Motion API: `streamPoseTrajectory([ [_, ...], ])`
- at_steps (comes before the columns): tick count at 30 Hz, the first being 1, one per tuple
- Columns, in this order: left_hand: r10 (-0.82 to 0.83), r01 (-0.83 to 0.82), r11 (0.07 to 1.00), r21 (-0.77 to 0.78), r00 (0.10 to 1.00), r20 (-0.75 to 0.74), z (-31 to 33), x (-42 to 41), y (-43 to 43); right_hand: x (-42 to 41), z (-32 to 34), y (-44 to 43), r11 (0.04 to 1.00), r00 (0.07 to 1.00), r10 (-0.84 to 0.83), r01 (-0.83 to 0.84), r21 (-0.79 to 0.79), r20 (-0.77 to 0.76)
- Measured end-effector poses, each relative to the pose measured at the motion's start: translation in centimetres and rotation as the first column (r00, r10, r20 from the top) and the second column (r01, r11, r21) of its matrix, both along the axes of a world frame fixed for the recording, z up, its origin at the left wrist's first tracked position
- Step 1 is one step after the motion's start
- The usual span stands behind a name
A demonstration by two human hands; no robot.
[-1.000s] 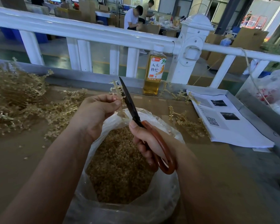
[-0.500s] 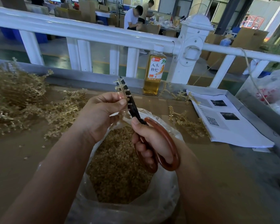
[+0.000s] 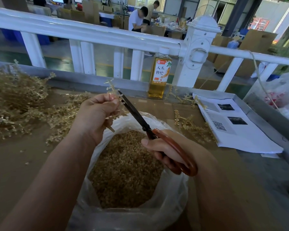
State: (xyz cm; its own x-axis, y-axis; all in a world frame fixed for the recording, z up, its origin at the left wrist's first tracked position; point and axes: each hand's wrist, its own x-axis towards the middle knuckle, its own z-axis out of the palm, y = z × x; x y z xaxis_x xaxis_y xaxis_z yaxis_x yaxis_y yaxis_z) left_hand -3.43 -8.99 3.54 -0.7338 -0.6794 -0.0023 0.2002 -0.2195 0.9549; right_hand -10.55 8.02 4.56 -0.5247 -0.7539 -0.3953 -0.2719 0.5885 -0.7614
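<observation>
Left hand (image 3: 97, 114) pinches plastic sprue strip (image 3: 110, 86) between thumb and curled fingers, over far rim of clear bag (image 3: 172, 197). Right hand (image 3: 167, 150) grips orange-handled scissors (image 3: 135, 112). Versus half a second back: handle loops squeezed together, blades near closed, tip lower, beside left thumb. Reads as snip just made, so cut bits should land in the bag. More strips piled at table's (image 3: 15, 164) left edge.

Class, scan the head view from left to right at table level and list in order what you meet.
Heap of golden sprigs → left hand pinching a sprig → bottle of amber drink → printed sheets. The scissors and right hand overlap the bottle's position, so both are left out.
</observation>
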Motion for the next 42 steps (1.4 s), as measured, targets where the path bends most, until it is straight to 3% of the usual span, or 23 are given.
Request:
streamPoseTrajectory([
  [4, 0.115, -0.114, 0.992, 0.051, 0.993, -0.026, 0.0, 0.1, -0.4, -0.1, -0.1, 0.1, 0.999, 0.999, 0.035, -0.036, 0.027, 0.006],
  [9, 0.089, -0.089, 0.996, 0.018, 0.996, 0.006, 0.1, 0.2, -0.6, -0.2, -0.4, -0.2, 0.974, 0.993, -0.116, 0.121, -0.190, 0.037],
  [13, -0.050, 0.062, 0.992, -0.107, 0.993, 0.109, -0.1, 0.2, 0.3, -0.2, -0.5, -0.6, 0.895, 0.966, -0.260, 0.248, -0.371, 0.020],
  [21, -0.313, 0.337, 0.932, -0.132, 0.933, 0.175, -0.4, -0.2, 2.9, 0.0, -0.8, -1.3, 0.742, 0.891, -0.454, 0.368, -0.561, -0.016],
  [26, -0.306, 0.338, 0.928, -0.158, 0.932, 0.196, -0.3, -0.3, 3.5, 0.0, -1.1, -1.7, 0.708, 0.865, -0.500, 0.377, -0.598, -0.047],
  [29, -0.272, 0.325, 0.900, -0.291, 0.939, 0.208, -0.2, -0.2, 3.7, -0.2, -1.2, -1.8, 0.736, 0.855, -0.503, 0.346, -0.582, -0.128],
  [32, -0.258, 0.311, 0.875, -0.370, 0.948, 0.186, -0.1, -0.2, 3.8, -0.4, -1.3, -1.8, 0.715, 0.858, -0.505, 0.352, -0.604, -0.099],
  [37, -0.226, 0.351, 0.760, -0.547, 0.932, 0.285, -0.1, -0.1, 3.8, -0.4, -1.4, -2.0, 0.685, 0.847, -0.527, 0.377, -0.623, -0.067],
  [42, -0.145, 0.346, 0.708, -0.616, 0.925, 0.353, 0.0, -0.1, 3.7, -0.4, -1.7, -2.4, 0.714, 0.853, -0.516, 0.377, -0.590, -0.079],
])
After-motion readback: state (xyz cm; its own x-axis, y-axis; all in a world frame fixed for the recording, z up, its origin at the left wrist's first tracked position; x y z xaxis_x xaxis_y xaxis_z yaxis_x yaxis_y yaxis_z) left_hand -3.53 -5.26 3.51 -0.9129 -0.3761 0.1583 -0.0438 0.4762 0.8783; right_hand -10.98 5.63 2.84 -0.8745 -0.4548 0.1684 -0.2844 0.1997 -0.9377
